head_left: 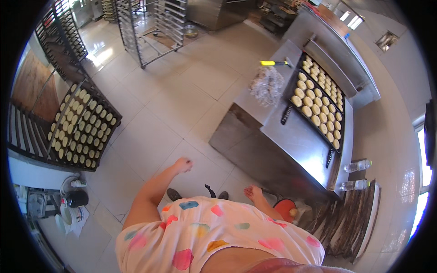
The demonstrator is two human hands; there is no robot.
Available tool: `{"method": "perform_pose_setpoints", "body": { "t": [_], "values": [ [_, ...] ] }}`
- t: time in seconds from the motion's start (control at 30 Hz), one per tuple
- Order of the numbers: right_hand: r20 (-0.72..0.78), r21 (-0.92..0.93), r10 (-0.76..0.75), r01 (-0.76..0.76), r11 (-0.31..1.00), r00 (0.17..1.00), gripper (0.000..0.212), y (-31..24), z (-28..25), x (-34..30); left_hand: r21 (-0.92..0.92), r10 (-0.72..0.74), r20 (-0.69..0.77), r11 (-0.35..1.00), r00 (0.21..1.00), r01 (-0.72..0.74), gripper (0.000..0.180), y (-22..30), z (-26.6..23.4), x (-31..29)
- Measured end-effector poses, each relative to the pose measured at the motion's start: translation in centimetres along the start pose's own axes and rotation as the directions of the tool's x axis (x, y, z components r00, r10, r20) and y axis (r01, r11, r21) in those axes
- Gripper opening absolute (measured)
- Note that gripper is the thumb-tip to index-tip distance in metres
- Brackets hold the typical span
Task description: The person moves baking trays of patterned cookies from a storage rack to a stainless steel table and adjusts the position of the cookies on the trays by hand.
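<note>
My left hand (183, 164) hangs over the tiled floor ahead of me, its fingers loosely curled in and slightly blurred. Nothing shows in it. My right hand (251, 193) is low by the near side of the steel table (300, 141), fingers slightly apart and holding nothing. Neither hand touches anything. On that table lie black baking trays (292, 106) with rows of round, pale yellow pastries (317, 101). A yellow-handled scraper-like tool (273, 63) and a crumpled clear plastic bag (266, 85) lie at the table's far left.
At left, a rack (27, 132) holds a tray of oval pale pieces (84, 129). A wheeled tray rack (152, 32) stands farther ahead. Two clear bottles (357, 166) stand by the table's right end, above stacked dark-edged sheets (353, 218). A red round container (285, 209) is beside my right arm.
</note>
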State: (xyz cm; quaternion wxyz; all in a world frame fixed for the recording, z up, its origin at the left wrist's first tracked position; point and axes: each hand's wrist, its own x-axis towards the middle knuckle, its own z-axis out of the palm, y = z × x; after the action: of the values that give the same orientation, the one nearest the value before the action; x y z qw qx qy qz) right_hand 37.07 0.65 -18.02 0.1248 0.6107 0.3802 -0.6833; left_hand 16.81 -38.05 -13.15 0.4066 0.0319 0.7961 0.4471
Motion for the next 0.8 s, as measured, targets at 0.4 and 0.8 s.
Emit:
{"method": "perform_pose_setpoints", "body": {
  "t": [0.4, 0.8],
  "values": [
    [0.616, -0.612, -0.067, 0.53, 0.587, 0.785, 0.031, 2.7, 37.8, -6.9, -0.834, -0.714, -0.524, 0.54, 0.465, -0.11, 0.02, -29.3, -17.2, -33.3],
    [0.739, -0.67, 0.393, 0.537, 0.512, 0.548, 0.037, 11.3, 67.6, -15.3, -0.921, -0.777, -0.334, 0.149, 0.533, -0.359, 0.033, -26.6, -21.6, -30.1]
  ]
}}
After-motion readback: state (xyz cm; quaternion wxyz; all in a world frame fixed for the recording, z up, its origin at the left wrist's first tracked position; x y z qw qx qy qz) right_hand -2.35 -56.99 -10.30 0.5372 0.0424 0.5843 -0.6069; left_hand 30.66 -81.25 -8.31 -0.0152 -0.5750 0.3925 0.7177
